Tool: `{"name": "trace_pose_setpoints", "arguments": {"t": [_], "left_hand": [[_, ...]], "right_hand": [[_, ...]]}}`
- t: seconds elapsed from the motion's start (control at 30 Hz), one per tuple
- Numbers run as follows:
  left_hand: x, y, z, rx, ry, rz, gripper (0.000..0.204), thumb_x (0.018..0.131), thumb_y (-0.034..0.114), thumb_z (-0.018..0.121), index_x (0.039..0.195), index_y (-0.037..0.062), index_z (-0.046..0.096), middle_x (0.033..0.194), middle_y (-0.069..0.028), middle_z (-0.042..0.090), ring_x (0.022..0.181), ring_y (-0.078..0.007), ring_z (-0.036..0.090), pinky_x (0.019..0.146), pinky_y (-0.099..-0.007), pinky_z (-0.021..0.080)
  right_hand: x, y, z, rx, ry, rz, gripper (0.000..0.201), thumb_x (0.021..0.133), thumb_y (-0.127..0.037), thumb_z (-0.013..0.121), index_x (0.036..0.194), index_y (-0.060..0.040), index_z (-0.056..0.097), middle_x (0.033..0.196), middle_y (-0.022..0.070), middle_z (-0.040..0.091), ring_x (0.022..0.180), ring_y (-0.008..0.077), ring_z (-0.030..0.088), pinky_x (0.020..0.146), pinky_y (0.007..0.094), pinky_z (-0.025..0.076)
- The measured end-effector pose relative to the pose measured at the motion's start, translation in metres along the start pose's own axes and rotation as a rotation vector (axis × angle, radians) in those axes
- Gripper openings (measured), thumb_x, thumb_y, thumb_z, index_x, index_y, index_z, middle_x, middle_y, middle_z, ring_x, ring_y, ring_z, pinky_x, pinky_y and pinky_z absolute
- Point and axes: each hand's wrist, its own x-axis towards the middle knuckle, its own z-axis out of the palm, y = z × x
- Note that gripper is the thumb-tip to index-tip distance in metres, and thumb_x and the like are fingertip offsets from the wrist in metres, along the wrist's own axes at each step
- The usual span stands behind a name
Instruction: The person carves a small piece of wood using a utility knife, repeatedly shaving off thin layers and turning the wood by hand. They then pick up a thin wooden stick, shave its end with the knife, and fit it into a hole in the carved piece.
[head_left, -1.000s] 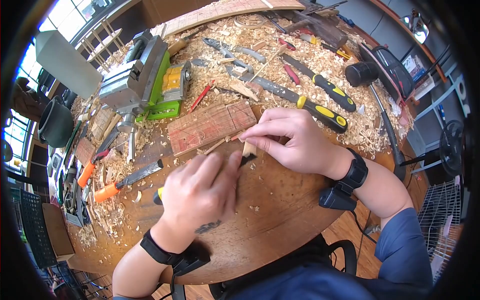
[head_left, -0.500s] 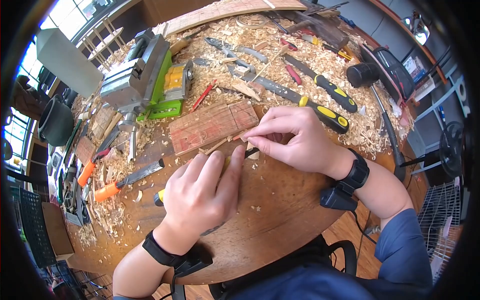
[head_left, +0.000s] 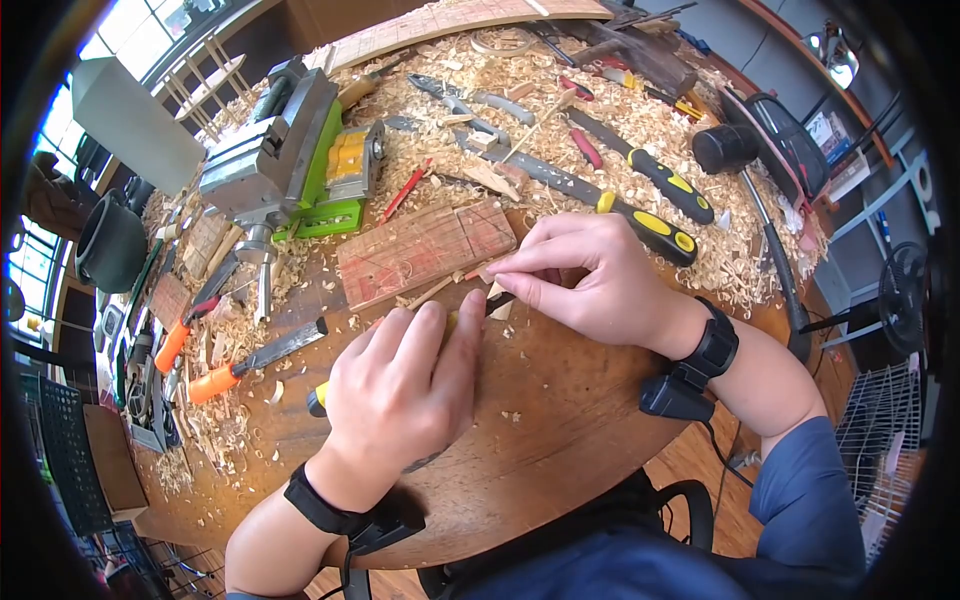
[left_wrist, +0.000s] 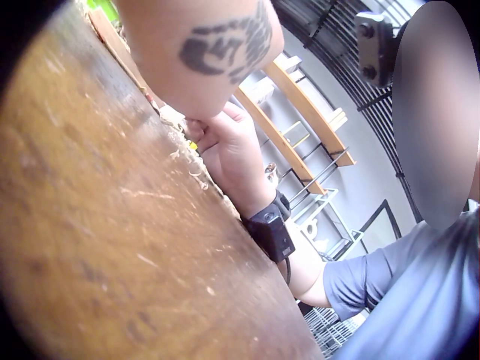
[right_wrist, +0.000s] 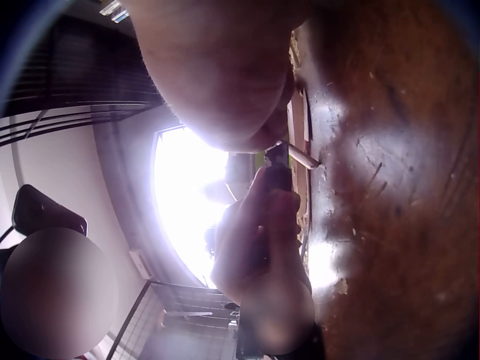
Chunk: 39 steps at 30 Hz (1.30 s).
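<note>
My left hand [head_left: 400,385] grips a knife, its yellow-and-black handle end [head_left: 318,397] jutting out at the left below the palm. The dark blade [head_left: 497,301] lies against a small pale piece of wood [head_left: 502,311]. Thumb and fingers of my right hand [head_left: 585,275] pinch that wood near its far end, mostly covering it. In the right wrist view the wood [right_wrist: 302,156] shows as a short stick crossing close by the knife's tip [right_wrist: 276,154]. Just beyond both hands lies a flat reddish board [head_left: 420,258] with lines marked on it.
Wood shavings [head_left: 560,100] cover the far tabletop. A metal vise [head_left: 270,150] with a green base stands at the left. Orange-handled chisels [head_left: 215,384] lie near my left hand. Yellow-and-black-handled rasps [head_left: 650,230] and a black mallet [head_left: 724,150] lie at the right.
My left hand, blurred one second ago, has moved slightly up and right with the knife, its thumb now nearer the wood. My right hand stays almost where it was.
</note>
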Motion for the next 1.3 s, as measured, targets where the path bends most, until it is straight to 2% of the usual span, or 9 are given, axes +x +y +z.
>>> {"name": "trace_pose_setpoints", "arguments": {"t": [0.23,0.43,0.5,0.6,0.9,1.03,1.1,1.23,1.3], "left_hand": [[0.0001,0.0001,-0.0013,0.003,-0.108,-0.003,0.045,0.078,0.005,0.083,0.123,0.0025,0.080,0.096,-0.0085,0.069,0.074,-0.0232,0.068,0.061,-0.0352,0.054],[-0.0002,-0.0008,0.0020,-0.019,-0.028,-0.003,0.045,0.077,0.005,0.084,0.122,0.0033,0.080,0.096,-0.0084,0.068,0.074,-0.0228,0.067,0.061,-0.0353,0.054],[0.0014,-0.0035,0.0066,0.033,0.104,0.049,0.039,0.079,0.006,0.078,0.118,0.0030,0.081,0.089,-0.0029,0.060,0.068,-0.0155,0.059,0.056,-0.0298,0.050],[0.0017,-0.0051,0.0070,0.054,0.115,0.072,0.043,0.078,0.006,0.078,0.120,0.0027,0.081,0.092,-0.0039,0.062,0.068,-0.0150,0.058,0.056,-0.0295,0.049],[-0.0010,-0.0001,0.0016,0.001,-0.045,0.014,0.047,0.077,0.002,0.082,0.123,0.0020,0.080,0.095,-0.0086,0.067,0.069,-0.0229,0.063,0.059,-0.0359,0.052],[-0.0008,0.0000,0.0023,-0.010,-0.027,0.015,0.046,0.077,0.002,0.082,0.123,0.0021,0.080,0.095,-0.0084,0.067,0.069,-0.0228,0.063,0.059,-0.0357,0.052],[0.0015,-0.0018,0.0051,0.023,0.095,0.062,0.036,0.081,0.006,0.077,0.117,0.0022,0.082,0.088,-0.0033,0.060,0.068,-0.0159,0.059,0.058,-0.0314,0.051],[0.0013,-0.0023,0.0053,0.030,0.113,0.074,0.037,0.081,0.006,0.077,0.118,0.0019,0.081,0.090,-0.0040,0.061,0.069,-0.0160,0.060,0.059,-0.0314,0.051],[0.0003,-0.0012,0.0028,-0.008,0.045,0.055,0.048,0.076,0.002,0.082,0.123,0.0022,0.080,0.096,-0.0084,0.067,0.069,-0.0220,0.062,0.058,-0.0350,0.051]], "right_hand": [[0.0004,-0.0004,-0.0008,0.009,0.006,0.001,0.016,0.093,-0.005,0.084,0.108,-0.0060,0.087,0.087,0.0039,0.077,0.068,0.0082,0.065,0.060,0.0253,0.050],[0.0006,-0.0013,-0.0003,0.004,0.004,0.014,0.015,0.093,-0.005,0.084,0.107,-0.0055,0.087,0.088,0.0046,0.078,0.068,0.0086,0.067,0.060,0.0249,0.051],[0.0007,-0.0018,-0.0008,-0.002,0.002,0.018,0.015,0.093,-0.005,0.084,0.107,-0.0055,0.087,0.088,0.0046,0.078,0.067,0.0086,0.067,0.060,0.0249,0.051],[0.0008,-0.0007,0.0000,-0.005,0.003,0.015,0.014,0.092,-0.005,0.084,0.107,-0.0056,0.087,0.088,0.0045,0.078,0.067,0.0085,0.067,0.060,0.0249,0.051],[0.0016,-0.0034,-0.0012,0.010,0.004,0.026,0.013,0.093,-0.005,0.084,0.105,-0.0057,0.087,0.088,0.0045,0.078,0.067,0.0085,0.067,0.060,0.0250,0.052],[0.0015,-0.0021,0.0000,0.005,0.023,0.009,0.011,0.092,-0.006,0.085,0.103,-0.0048,0.086,0.087,0.0045,0.078,0.066,0.0085,0.067,0.060,0.0248,0.052],[0.0014,-0.0011,0.0006,0.016,0.026,0.008,0.011,0.091,-0.006,0.085,0.102,-0.0044,0.086,0.086,0.0044,0.078,0.066,0.0085,0.067,0.060,0.0248,0.052],[0.0013,-0.0025,-0.0003,0.016,0.017,0.038,0.010,0.090,-0.005,0.085,0.099,-0.0036,0.086,0.084,0.0047,0.078,0.066,0.0087,0.067,0.060,0.0250,0.053],[0.0011,-0.0021,-0.0004,0.022,0.012,0.045,0.009,0.090,-0.004,0.085,0.099,-0.0037,0.086,0.084,0.0047,0.078,0.066,0.0088,0.067,0.060,0.0251,0.053]]}}
